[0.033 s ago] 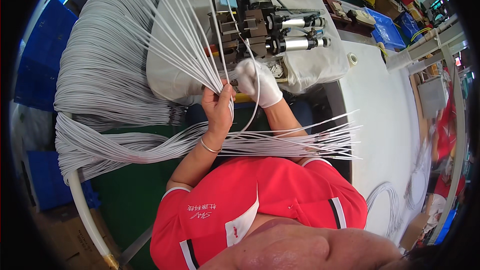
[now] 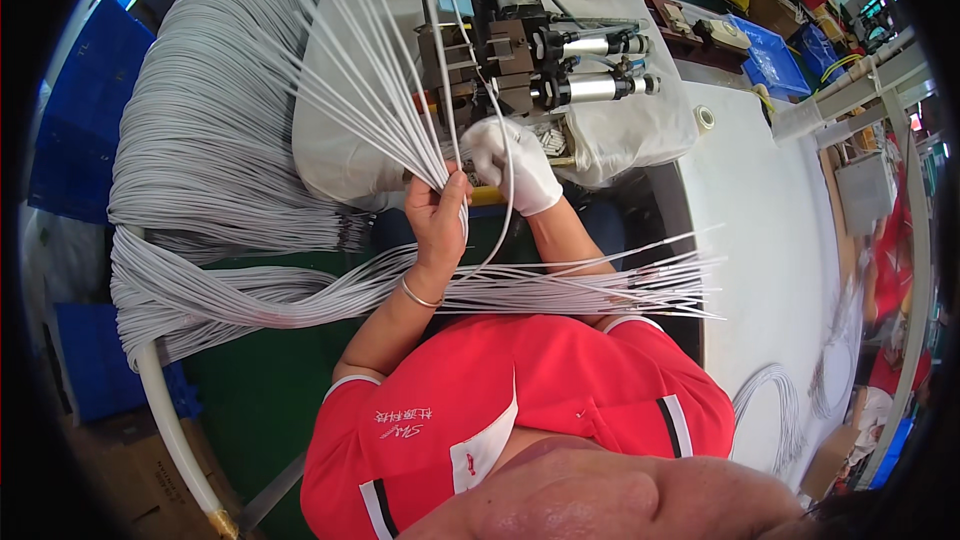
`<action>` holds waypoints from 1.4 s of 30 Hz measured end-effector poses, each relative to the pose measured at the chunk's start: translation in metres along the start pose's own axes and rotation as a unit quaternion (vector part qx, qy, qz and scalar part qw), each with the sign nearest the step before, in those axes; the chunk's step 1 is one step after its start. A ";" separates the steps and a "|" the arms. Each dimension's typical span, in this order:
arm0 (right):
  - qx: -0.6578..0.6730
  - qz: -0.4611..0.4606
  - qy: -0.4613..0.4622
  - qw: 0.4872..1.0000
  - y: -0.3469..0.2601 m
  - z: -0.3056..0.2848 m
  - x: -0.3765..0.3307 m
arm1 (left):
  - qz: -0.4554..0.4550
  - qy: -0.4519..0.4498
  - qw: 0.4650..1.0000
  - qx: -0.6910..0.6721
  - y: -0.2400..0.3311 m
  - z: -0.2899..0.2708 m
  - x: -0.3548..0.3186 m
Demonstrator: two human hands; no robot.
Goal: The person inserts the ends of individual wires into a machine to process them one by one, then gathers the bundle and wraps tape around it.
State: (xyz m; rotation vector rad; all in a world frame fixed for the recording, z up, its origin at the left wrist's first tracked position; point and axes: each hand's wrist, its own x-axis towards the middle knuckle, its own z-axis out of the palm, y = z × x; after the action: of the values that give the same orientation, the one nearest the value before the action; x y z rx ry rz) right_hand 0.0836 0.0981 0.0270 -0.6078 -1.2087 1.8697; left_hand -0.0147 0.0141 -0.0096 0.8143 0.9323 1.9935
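Where gripped, thin grey wires [image 2: 375, 90] fan outward.

Wire bundle [image 2: 220, 140] piles up at the left of the frame, machine [image 2: 520, 50] sits top centre, crates [image 2: 775, 60] upper right, loose wires [image 2: 580, 290] lie across the middle.

Wire bundle [image 2: 380, 100]: pale grey. Right hand [image 2: 515, 165]: white glove. Left hand [image 2: 437, 225]: bare, silver bangle [image 2: 420, 296] at wrist. Polo shirt [image 2: 520, 410]: red, white-and-black trim. Crates [image 2: 80, 110]: blue. Tabletop [image 2: 770, 240]: white.
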 end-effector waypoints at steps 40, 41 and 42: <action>0.273 0.160 -0.044 0.948 0.007 -0.012 0.013 | 0.011 0.015 1.000 0.012 0.008 0.008 0.002; 0.273 0.151 -0.058 0.948 0.008 -0.013 0.013 | 0.010 0.015 1.000 0.012 0.008 0.007 0.002; 0.274 0.151 -0.058 0.948 0.008 -0.014 0.014 | 0.008 0.014 1.000 0.014 0.008 0.007 0.002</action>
State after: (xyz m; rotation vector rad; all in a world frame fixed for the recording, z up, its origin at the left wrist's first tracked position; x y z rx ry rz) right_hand 0.0832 0.1147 0.0147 -0.3879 -0.6292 2.3997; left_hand -0.0129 0.0148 0.0011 0.8141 0.9741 2.0150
